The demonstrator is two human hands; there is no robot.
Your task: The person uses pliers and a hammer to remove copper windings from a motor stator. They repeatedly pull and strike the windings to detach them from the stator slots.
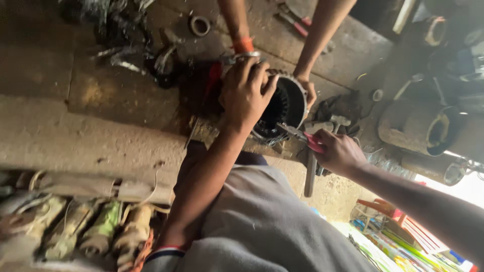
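1. Metal motor housing (290,103), round and dark inside, sits at the centre of the frame on the concrete floor (101,131); its open mouth shows the windings.
2. Left hand (245,92) lies clasped over the housing's near rim, steadying it; right hand (339,151) is clenched on red-handled pliers (302,136), whose tip touches the rim's lower edge.
3. Judging by this, the windings are being worked at with the pliers; the next pull would call for a firm hold on the housing.
4. Another person's hand (308,90) grips the far rim; a second arm of theirs reaches down at upper centre.
5. Hammer (312,161) lies just below the pliers; more red-handled pliers (295,20) lie at upper right.
6. Cylindrical casings (423,126) at right look hollow; contents cannot be told.
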